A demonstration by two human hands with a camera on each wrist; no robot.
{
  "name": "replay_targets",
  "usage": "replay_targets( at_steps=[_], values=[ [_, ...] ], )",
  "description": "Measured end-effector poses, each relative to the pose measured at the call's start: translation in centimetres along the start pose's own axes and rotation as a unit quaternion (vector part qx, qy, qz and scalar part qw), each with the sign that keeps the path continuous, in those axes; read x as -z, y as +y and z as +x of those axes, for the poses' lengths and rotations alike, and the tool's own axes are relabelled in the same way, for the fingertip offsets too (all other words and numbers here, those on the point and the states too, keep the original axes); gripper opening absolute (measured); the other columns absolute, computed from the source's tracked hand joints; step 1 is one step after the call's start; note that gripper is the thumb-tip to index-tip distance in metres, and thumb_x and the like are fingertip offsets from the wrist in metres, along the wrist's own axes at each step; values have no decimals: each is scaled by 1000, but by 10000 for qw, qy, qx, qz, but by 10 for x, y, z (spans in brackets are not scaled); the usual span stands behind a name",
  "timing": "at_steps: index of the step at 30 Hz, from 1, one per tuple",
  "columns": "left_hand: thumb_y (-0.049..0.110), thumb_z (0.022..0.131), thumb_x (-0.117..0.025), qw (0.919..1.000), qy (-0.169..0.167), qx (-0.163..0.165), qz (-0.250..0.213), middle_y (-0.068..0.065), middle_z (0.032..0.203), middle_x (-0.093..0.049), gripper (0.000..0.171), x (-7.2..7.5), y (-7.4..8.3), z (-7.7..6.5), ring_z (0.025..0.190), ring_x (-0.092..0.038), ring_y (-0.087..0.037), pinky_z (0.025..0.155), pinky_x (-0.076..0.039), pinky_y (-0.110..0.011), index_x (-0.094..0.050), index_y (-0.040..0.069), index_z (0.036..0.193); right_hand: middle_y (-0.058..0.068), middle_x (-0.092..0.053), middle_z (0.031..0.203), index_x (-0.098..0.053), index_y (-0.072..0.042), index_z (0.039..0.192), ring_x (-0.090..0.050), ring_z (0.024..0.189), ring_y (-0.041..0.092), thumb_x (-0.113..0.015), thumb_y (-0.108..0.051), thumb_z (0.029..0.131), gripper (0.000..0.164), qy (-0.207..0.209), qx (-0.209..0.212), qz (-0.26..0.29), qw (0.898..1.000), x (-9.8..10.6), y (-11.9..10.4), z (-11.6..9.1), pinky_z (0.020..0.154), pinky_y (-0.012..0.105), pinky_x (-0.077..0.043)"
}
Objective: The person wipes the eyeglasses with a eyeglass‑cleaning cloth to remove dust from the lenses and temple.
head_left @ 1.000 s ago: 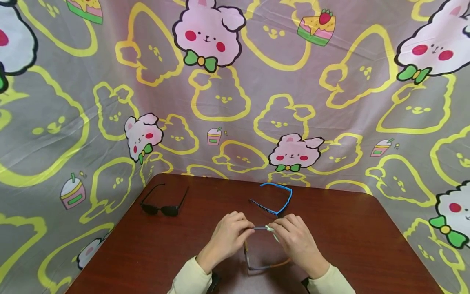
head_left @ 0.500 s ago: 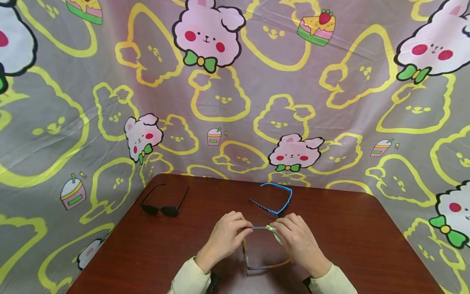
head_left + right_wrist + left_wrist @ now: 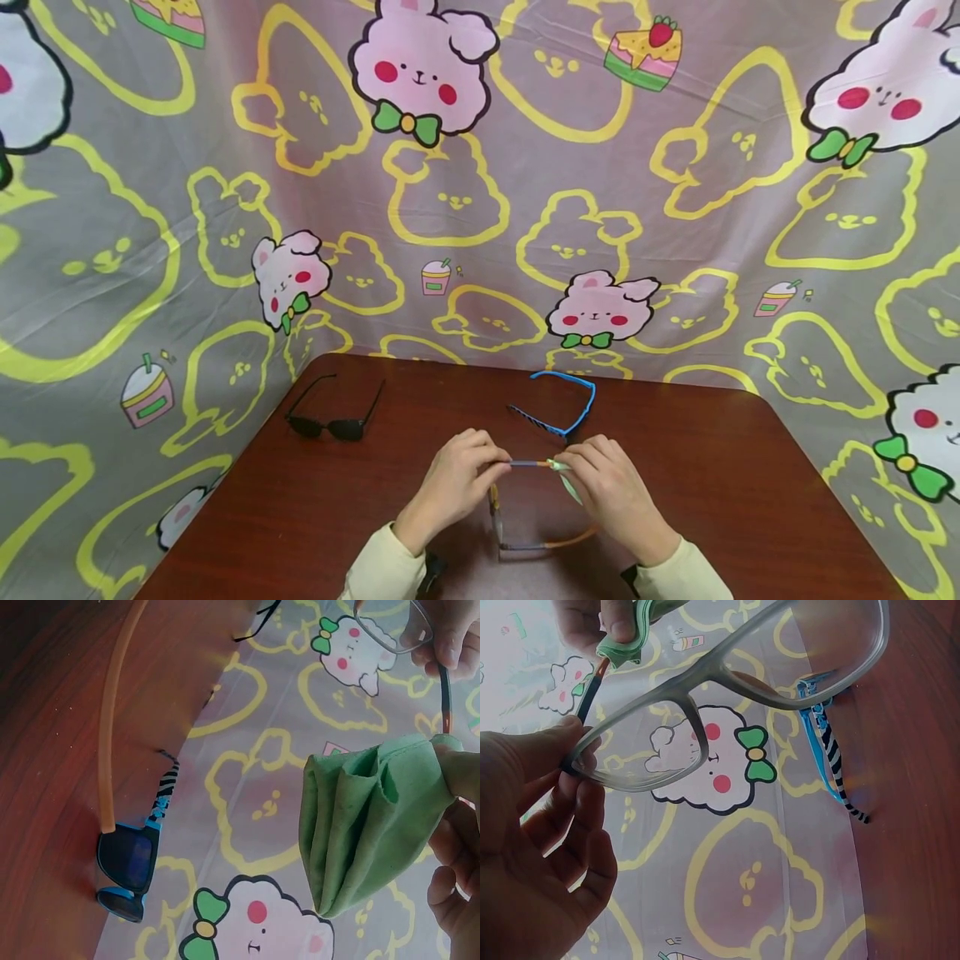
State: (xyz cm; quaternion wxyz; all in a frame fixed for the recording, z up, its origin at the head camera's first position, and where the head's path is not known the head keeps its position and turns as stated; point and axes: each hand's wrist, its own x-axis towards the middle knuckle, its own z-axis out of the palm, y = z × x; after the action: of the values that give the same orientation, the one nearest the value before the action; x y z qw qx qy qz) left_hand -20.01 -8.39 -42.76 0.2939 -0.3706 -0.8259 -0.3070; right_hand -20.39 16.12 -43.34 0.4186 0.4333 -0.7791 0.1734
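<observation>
A pair of eyeglasses with a greyish frame and clear lenses is held up above the table, between both hands. My left hand pinches the frame corner near the hinge between thumb and fingers. My right hand pinches a folded green cloth around the far temple, whose dark and orange stretch shows between the hands. Under the cloth, the tip of that temple is hidden. The other temple, orange toward its end, extends free on the near side.
Black sunglasses lie at the left of the brown table. Blue sunglasses with a zebra-striped temple lie just beyond the hands. A patterned cloth curtain encloses the table's back and sides.
The gap between the hands has widened slightly, with my left hand shifting a little left. More of the temple, including its orange part, now shows beside the cloth. Both sunglasses stay put.
</observation>
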Motion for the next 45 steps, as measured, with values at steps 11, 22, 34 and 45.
replay_targets(
  at_steps=[11, 22, 34, 45],
  values=[
    [10, 77, -77, 9998, 205, -41, -35, 12, 75, -57, 6, 1, -2, -1, 68, -47, -3, 61, -37, -13, -73, 13, 81, -1, -64, 88, -69, -8, 94, -54, 78, 18, -49, -22, 100, 25, 135, 15, 49, 9999, 1, 4, 1, 65, 31, -36],
    [8, 76, -78, 9996, 276, 25, 3, 13, 74, -55, 9, 4, -4, 0, 66, -47, -1, 59, -38, -15, -73, 14, 81, -1, -62, 91, -67, -7, 96, -54, 83, 18, -49, -24, 99, 25, 3, -69, 302, 9995, 2, 6, 1, 70, 30, -39],
    [10, 77, -77, 9996, 216, 110, -168, 13, 75, -55, 7, 6, -5, -2, 68, -47, -1, 60, -37, -13, -73, 13, 82, -3, -60, 95, -66, -8, 100, -55, 87, 14, -45, -26, 101, 27, -191, -243, 526, 9981, 6, 7, -2, 73, 26, -37],
    [13, 82, -73, 9993, 246, 178, -220, 13, 76, -56, 2, 10, -7, -1, 69, -49, 0, 61, -39, -14, -73, 14, 83, 0, -60, 97, -66, -5, 100, -55, 87, 15, -46, -23, 101, 27, -135, -197, 563, 9981, 8, 10, -4, 78, 24, -43]
  ],
)
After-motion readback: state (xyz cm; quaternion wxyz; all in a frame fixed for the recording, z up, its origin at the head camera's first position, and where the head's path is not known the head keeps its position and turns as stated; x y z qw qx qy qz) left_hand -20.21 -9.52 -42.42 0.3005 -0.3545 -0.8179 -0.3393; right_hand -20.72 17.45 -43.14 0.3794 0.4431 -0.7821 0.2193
